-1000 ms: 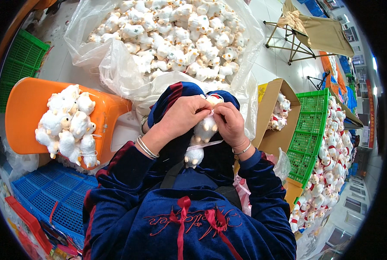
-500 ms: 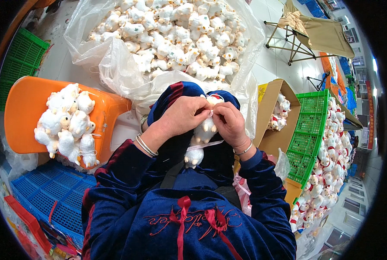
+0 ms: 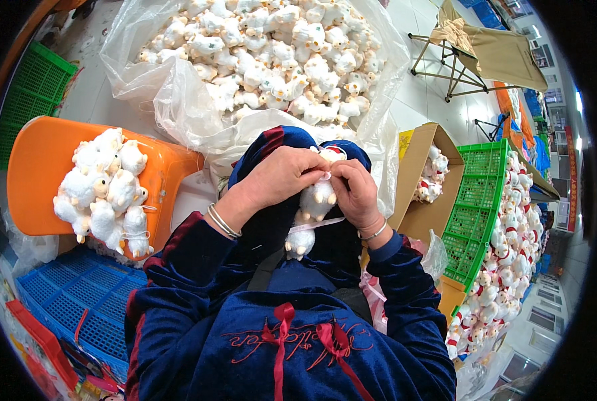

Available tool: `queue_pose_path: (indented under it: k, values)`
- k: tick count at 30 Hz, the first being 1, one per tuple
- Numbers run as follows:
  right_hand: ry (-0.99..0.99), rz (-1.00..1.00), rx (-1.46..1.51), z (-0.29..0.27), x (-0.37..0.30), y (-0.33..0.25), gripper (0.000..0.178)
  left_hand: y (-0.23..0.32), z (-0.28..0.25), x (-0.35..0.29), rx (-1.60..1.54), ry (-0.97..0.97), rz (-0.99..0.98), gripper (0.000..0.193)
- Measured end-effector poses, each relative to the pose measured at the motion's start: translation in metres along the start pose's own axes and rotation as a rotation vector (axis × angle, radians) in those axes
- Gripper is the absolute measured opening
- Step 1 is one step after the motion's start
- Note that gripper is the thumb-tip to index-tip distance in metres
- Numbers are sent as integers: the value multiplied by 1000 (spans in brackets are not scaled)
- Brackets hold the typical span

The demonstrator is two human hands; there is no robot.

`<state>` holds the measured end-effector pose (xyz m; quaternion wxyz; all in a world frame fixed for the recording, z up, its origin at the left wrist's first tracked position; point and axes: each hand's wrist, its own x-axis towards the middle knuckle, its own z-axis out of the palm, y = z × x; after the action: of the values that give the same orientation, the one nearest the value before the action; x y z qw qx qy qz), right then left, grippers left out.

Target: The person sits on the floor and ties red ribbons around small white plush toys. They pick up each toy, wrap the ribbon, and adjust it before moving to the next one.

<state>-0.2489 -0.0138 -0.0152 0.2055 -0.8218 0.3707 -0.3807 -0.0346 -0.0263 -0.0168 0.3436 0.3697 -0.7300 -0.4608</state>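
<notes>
A small white plush lamb toy [image 3: 314,208] hangs head-up over the person's lap, held between both hands. The left hand [image 3: 281,177] fingers are curled and pinching at the toy's head; the right hand [image 3: 356,190] fingers pinch there too, just beside them. Beyond the fingers lies a clear plastic bag [image 3: 178,100] full of such toys. Left of the fingers, more are heaped on an orange stool [image 3: 38,174]; to the right stands a green crate [image 3: 479,200].
</notes>
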Motion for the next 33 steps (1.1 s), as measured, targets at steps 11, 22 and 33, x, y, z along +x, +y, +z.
queue_pose_path:
  k: [11, 22, 33]
  values:
    - [6, 9, -3, 0, 2, 0, 19, -3, -6, 5, 37, -63, 50, 17]
    - [-46, 65, 28, -3, 4, -3, 19, 4, -3, 1, 26, -1, -57, 14]
    - [-27, 88, 36, -2, 2, -2, 19, -2, -1, 2, -26, -16, 49, 16]
